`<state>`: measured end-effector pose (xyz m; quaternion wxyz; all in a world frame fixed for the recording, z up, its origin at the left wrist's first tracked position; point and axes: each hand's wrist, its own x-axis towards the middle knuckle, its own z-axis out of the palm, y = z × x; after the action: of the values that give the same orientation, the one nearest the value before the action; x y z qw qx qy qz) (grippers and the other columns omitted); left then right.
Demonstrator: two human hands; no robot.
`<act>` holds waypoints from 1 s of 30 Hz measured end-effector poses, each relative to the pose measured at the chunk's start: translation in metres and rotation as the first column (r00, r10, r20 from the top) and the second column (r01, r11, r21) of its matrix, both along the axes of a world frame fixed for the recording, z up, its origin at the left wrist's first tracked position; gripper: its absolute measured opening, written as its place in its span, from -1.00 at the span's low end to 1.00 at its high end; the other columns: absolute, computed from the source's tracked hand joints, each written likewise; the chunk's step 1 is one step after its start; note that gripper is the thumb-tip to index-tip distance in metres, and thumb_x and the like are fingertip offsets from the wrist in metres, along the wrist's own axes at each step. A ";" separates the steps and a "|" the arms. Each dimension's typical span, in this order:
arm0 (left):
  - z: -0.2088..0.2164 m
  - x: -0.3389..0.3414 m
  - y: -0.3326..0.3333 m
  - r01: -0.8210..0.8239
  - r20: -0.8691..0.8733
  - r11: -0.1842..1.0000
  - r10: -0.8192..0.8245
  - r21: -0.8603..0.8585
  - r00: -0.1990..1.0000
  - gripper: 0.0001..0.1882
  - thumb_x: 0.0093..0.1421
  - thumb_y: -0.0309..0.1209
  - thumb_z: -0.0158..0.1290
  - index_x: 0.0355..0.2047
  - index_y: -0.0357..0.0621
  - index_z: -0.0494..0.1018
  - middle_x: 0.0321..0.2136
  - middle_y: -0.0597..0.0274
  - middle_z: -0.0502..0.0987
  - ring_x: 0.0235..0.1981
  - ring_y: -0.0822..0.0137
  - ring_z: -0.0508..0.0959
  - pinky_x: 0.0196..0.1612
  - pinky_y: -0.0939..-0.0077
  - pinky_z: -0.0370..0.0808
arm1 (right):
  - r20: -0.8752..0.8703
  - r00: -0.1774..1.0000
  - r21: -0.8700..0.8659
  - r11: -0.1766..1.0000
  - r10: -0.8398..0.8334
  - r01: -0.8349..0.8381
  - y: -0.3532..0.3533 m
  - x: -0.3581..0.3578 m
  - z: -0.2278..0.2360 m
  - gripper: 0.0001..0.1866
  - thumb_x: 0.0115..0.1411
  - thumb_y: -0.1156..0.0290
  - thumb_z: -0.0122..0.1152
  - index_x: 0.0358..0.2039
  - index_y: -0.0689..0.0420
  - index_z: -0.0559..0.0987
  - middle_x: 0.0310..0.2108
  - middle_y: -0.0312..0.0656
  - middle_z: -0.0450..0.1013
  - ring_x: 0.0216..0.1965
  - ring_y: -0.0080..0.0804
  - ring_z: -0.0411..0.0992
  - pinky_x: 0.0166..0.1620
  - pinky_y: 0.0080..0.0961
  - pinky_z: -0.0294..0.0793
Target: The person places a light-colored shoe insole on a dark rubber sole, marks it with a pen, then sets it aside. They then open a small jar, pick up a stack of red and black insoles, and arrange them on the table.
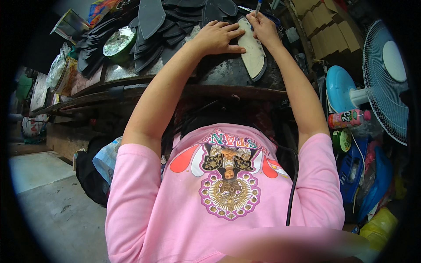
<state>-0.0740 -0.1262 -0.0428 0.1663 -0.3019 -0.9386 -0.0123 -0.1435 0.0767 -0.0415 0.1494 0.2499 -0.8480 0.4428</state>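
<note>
A cream, sole-shaped template (251, 50) lies on the dark workbench (219, 68), with a dark grey edge of material showing under its near tip. My left hand (219, 38) is open and flat, its fingers spread and the fingertips and thumb resting on the template's left side. At the template's far right edge, my right hand (264, 30) is closed round a blue-and-white pen (258, 6). The pen's tip is hidden by the hand.
Dark grey cut pieces (151, 19) pile up on the bench's left, around a green round tin (119, 41). A metal can (71, 25) stands farther left. To the right are brown cardboard pieces (322, 22), a blue-and-white fan (342, 90) and a pink bottle (348, 118).
</note>
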 end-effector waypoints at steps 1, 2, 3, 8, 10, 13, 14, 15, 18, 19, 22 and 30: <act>0.002 0.000 0.000 0.000 0.013 1.000 0.000 -0.001 1.000 -0.17 0.17 0.38 -0.09 0.31 0.21 0.30 0.33 0.19 0.27 0.32 0.08 0.26 0.37 0.13 0.08 | 0.120 0.989 -0.209 0.976 0.090 -0.064 -0.001 -0.003 0.001 -0.72 0.37 0.12 0.10 -0.21 0.07 0.54 -0.54 -0.35 0.42 -0.65 -0.66 0.40 -0.57 -0.67 0.37; 0.004 0.001 0.000 -0.006 0.041 1.000 0.006 -0.011 0.999 -0.17 0.17 0.38 -0.09 0.31 0.21 0.30 0.33 0.19 0.27 0.32 0.09 0.26 0.37 0.13 0.08 | 0.317 0.944 -0.403 0.914 0.093 0.045 0.000 -0.006 0.003 -0.74 0.37 0.12 0.10 -0.22 0.06 0.54 -0.53 -0.36 0.43 -0.65 -0.67 0.39 -0.57 -0.69 0.36; 0.005 0.001 0.001 -0.006 0.048 1.000 0.007 -0.010 0.999 -0.17 0.17 0.38 -0.09 0.31 0.21 0.30 0.33 0.19 0.27 0.32 0.09 0.26 0.37 0.13 0.08 | 0.340 0.932 -0.501 0.863 0.125 0.067 0.000 -0.008 0.003 -0.74 0.37 0.12 0.11 -0.23 0.06 0.53 -0.53 -0.36 0.43 -0.65 -0.67 0.39 -0.57 -0.70 0.36; 0.006 0.002 0.001 -0.006 0.035 1.000 0.006 -0.003 0.999 -0.19 0.17 0.37 -0.08 0.29 0.19 0.32 0.32 0.19 0.29 0.33 0.11 0.26 0.38 0.12 0.07 | 0.180 0.983 -0.305 0.952 0.048 0.009 -0.005 -0.015 -0.004 -0.72 0.37 0.12 0.10 -0.24 0.08 0.53 -0.53 -0.35 0.44 -0.65 -0.65 0.40 -0.55 -0.70 0.39; 0.005 0.002 0.001 -0.002 0.029 1.000 0.002 0.009 1.000 -0.19 0.17 0.37 -0.08 0.29 0.19 0.33 0.32 0.19 0.29 0.33 0.10 0.26 0.38 0.12 0.08 | 0.019 1.000 -0.025 1.000 -0.015 0.016 -0.008 -0.019 -0.006 -0.71 0.38 0.11 0.10 -0.24 0.08 0.54 -0.54 -0.35 0.45 -0.66 -0.64 0.41 -0.55 -0.69 0.41; 0.007 0.002 0.001 0.006 0.053 1.000 -0.006 0.013 0.999 -0.19 0.17 0.36 -0.07 0.28 0.18 0.33 0.31 0.19 0.29 0.33 0.10 0.26 0.37 0.11 0.08 | 0.231 0.971 -0.319 0.948 0.056 0.021 -0.008 -0.024 -0.003 -0.72 0.37 0.10 0.11 -0.25 0.07 0.54 -0.53 -0.34 0.46 -0.65 -0.63 0.44 -0.57 -0.69 0.40; 0.008 0.002 0.001 0.006 0.063 1.000 -0.007 0.016 0.998 -0.19 0.17 0.36 -0.07 0.28 0.18 0.33 0.31 0.19 0.29 0.33 0.10 0.26 0.37 0.11 0.08 | 0.325 0.941 -0.471 0.879 0.090 0.078 -0.007 -0.026 -0.002 -0.72 0.37 0.10 0.12 -0.25 0.07 0.54 -0.53 -0.34 0.46 -0.65 -0.63 0.44 -0.57 -0.70 0.40; 0.008 0.002 0.002 -0.001 0.058 1.000 0.000 0.015 0.998 -0.19 0.17 0.36 -0.07 0.28 0.18 0.33 0.31 0.19 0.29 0.33 0.10 0.25 0.37 0.11 0.09 | 0.313 0.942 -0.495 0.867 0.125 0.049 -0.006 -0.027 -0.002 -0.71 0.36 0.10 0.13 -0.25 0.07 0.54 -0.52 -0.34 0.47 -0.64 -0.64 0.44 -0.57 -0.72 0.39; 0.008 0.003 0.002 -0.012 0.060 1.000 0.011 0.023 0.998 -0.20 0.17 0.36 -0.07 0.28 0.18 0.33 0.31 0.19 0.30 0.33 0.10 0.25 0.37 0.10 0.09 | 0.304 0.941 -0.552 0.832 0.148 0.048 -0.006 -0.029 -0.004 -0.71 0.35 0.08 0.16 -0.24 0.06 0.54 -0.48 -0.33 0.50 -0.64 -0.68 0.44 -0.58 -0.77 0.38; 0.008 0.003 0.002 -0.006 0.060 1.000 0.005 0.025 0.998 -0.20 0.17 0.36 -0.07 0.28 0.18 0.33 0.31 0.19 0.30 0.33 0.10 0.25 0.37 0.10 0.09 | 0.314 0.937 -0.516 0.856 0.150 0.036 -0.007 -0.030 -0.004 -0.71 0.34 0.09 0.17 -0.20 0.06 0.55 -0.45 -0.31 0.53 -0.64 -0.67 0.43 -0.57 -0.75 0.38; 0.007 0.003 0.002 -0.001 0.047 1.000 0.000 0.026 0.999 -0.19 0.16 0.37 -0.07 0.27 0.18 0.34 0.31 0.19 0.30 0.33 0.10 0.26 0.37 0.10 0.09 | 0.207 0.978 -0.303 0.953 0.038 0.027 -0.013 -0.032 -0.008 -0.71 0.33 0.09 0.19 -0.17 0.04 0.57 -0.44 -0.31 0.55 -0.63 -0.66 0.43 -0.56 -0.71 0.38; 0.004 -0.001 0.001 0.015 0.028 0.999 -0.016 0.028 0.999 -0.18 0.15 0.38 -0.08 0.26 0.17 0.35 0.29 0.18 0.32 0.30 0.09 0.29 0.35 0.12 0.12 | 0.194 0.977 -0.301 0.953 0.094 -0.032 -0.015 -0.038 -0.010 -0.70 0.34 0.07 0.14 -0.18 0.03 0.58 -0.41 -0.25 0.59 -0.59 -0.61 0.47 -0.49 -0.68 0.42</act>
<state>-0.0751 -0.1257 -0.0386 0.1571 -0.3068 -0.9382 -0.0309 -0.1811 0.0621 -0.0510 0.0824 0.2047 -0.7744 0.5930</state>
